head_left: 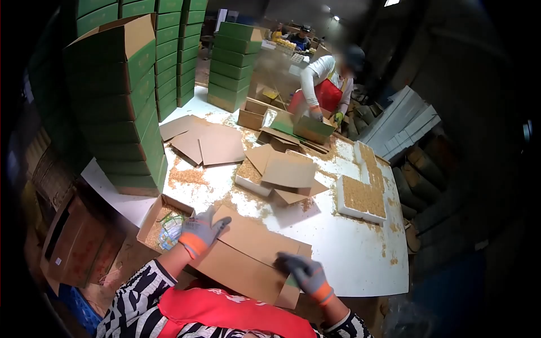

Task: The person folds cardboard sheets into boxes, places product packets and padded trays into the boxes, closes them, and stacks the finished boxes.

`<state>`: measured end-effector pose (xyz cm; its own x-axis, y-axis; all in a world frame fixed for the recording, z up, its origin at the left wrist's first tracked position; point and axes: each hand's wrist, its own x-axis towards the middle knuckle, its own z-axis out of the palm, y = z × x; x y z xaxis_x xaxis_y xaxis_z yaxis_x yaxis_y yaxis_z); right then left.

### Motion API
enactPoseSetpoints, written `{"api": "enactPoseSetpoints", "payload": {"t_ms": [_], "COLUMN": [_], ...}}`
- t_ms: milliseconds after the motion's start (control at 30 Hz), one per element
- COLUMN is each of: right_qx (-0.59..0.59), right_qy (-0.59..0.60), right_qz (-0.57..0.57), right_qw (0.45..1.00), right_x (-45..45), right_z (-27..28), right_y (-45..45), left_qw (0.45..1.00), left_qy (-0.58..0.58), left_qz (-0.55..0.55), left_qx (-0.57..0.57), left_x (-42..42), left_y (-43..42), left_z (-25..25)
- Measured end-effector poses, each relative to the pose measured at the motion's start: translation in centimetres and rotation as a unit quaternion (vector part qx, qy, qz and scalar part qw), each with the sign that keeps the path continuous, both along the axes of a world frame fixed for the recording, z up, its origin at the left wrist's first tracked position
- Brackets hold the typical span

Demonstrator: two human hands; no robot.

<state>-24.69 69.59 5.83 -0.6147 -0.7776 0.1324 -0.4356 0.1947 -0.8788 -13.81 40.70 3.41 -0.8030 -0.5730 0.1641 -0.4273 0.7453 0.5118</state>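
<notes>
A brown cardboard box lies at the table's near edge in front of me, its broad panels facing up. My left hand, in a grey glove with an orange cuff, rests at the box's left end with the thumb stretched away from the fingers. At the right end is my right hand, gloved the same way, its fingers stretched out over the cardboard. A bit of green shows on the box beneath that hand. Just left of my left hand stands a small open carton holding grain-like bits and printed packets.
Tall stacks of green boxes line the left side. Loose cardboard sheets and white foam trays filled with tan granules lie on the white table. Across it, a person in a red apron handles a green box.
</notes>
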Motion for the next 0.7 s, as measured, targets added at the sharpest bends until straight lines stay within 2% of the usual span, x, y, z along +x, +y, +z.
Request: {"api": "enactPoseSetpoints", "payload": {"t_ms": [33, 67, 100, 167, 200, 233, 267, 300, 333, 367, 400, 433, 467, 500, 533, 567, 633, 667, 700], "right_qx": [-0.015, -0.071, -0.124, -0.034, -0.071, -0.101, -0.04, 0.021, -0.158, -0.09, -0.022, 0.044, 0.076, 0.107, 0.1, 0.095, 0.073, -0.003, -0.041], "right_qy": [-0.037, -0.162, -0.283, -0.534, -0.516, -0.408, -0.322, -0.237, -0.212, 0.035, 0.163, 0.285, 0.221, 0.159, 0.159, 0.007, -0.294, -0.343, -0.313], "right_qz": [-0.058, -0.161, -0.261, -0.226, -0.134, -0.07, -0.07, -0.073, -0.021, -0.003, 0.079, 0.16, 0.186, 0.209, 0.275, 0.278, 0.27, 0.179, 0.05], "right_qw": [0.998, 0.971, 0.915, 0.814, 0.843, 0.905, 0.943, 0.969, 0.964, 0.995, 0.983, 0.944, 0.954, 0.959, 0.943, 0.956, 0.914, 0.922, 0.947], "right_x": [-3.0, -4.1, -5.1, -8.7, -9.0, -8.3, -7.9, -6.7, -5.5, -4.4, -3.2, -2.0, -0.6, 0.6, 0.9, 0.6, -1.2, -3.5, -6.5], "right_z": [-3.3, -2.9, -2.5, -4.8, -4.6, -3.2, -0.5, 3.2, 2.4, 2.6, 2.8, 2.4, 0.5, -1.5, -3.0, -2.3, 0.4, 0.0, -1.4], "right_y": [1.6, 1.2, 1.1, 2.7, 3.0, 2.4, 2.5, 2.1, 1.5, 0.9, 0.0, -0.7, -1.0, -1.2, -1.3, -0.9, -0.6, 0.0, 0.4], "left_qw": [0.998, 0.998, 0.989, 0.947, 0.919, 0.882, 0.805, 0.71, 0.599, 0.447, 0.525, 0.622, 0.693, 0.704, 0.786, 0.852, 0.917, 0.937, 0.939], "left_qy": [-0.063, 0.024, 0.11, 0.259, 0.349, 0.438, 0.563, 0.583, 0.529, 0.444, 0.371, 0.286, 0.183, 0.15, 0.164, 0.179, 0.01, 0.028, 0.039], "left_qz": [-0.021, -0.05, -0.079, -0.13, -0.139, -0.142, -0.063, -0.084, -0.215, -0.322, -0.159, -0.081, -0.013, 0.001, -0.029, -0.06, -0.091, -0.109, -0.098], "left_qx": [-0.012, -0.04, -0.065, -0.139, -0.119, -0.098, 0.175, 0.386, 0.562, 0.707, 0.75, 0.725, 0.697, 0.694, 0.595, 0.488, 0.387, 0.33, 0.326], "left_x": [0.1, 0.2, 0.5, 1.1, 0.8, 0.4, -1.1, -1.8, -2.6, -2.6, -2.0, -1.1, -0.2, 0.0, -0.4, -0.4, 0.0, -0.4, -0.5], "left_y": [0.0, 0.1, 0.8, 1.7, 1.5, 1.6, 2.1, -0.5, -4.9, -8.4, -8.7, -8.9, -9.2, -10.0, -9.8, -9.0, -3.7, -4.3, -5.1], "left_z": [-0.6, 0.2, 1.8, 4.8, 5.3, 5.6, 4.0, 1.0, -3.5, -8.7, -9.3, -9.5, -9.8, -10.8, -10.1, -8.4, 2.4, -0.4, -2.8]}}
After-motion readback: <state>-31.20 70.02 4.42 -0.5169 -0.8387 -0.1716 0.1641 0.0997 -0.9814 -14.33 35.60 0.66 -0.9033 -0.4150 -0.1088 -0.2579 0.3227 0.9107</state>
